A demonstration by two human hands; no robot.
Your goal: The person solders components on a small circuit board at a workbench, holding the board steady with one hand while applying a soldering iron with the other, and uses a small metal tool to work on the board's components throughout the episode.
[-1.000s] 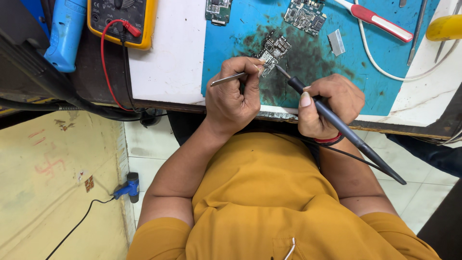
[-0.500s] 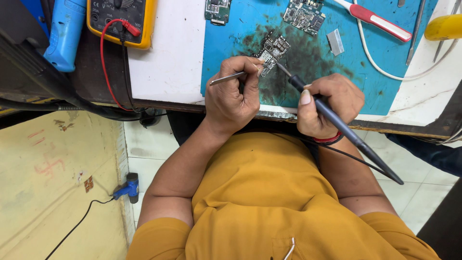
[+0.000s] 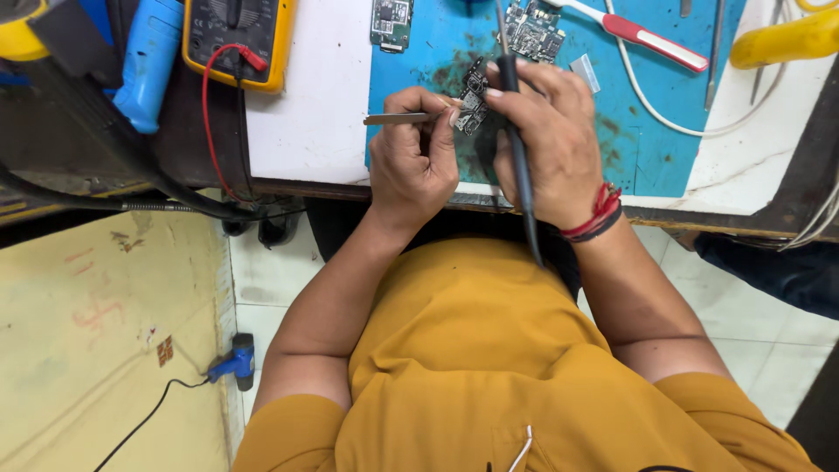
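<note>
- The left hand (image 3: 413,166) is closed around thin metal tweezers (image 3: 404,118), pinching them between thumb and fingers; their points reach right toward a small dark circuit board (image 3: 473,98).
- The right hand (image 3: 552,140) is closed in a pen grip on a black soldering iron (image 3: 516,140), whose shaft runs up past the fingertips; the board lies just left of this hand, between both hands, on a blue work mat (image 3: 664,131).
- To do this well, I judge both wrists should rest on the bench edge, the tweezers steadying the board while only the iron's tip touches it.
- Count near the hands: one tweezers, one iron, one board.
- Beyond the hands: two more circuit boards (image 3: 391,21), one red-handled tool (image 3: 651,41), one yellow multimeter (image 3: 238,39).
</note>
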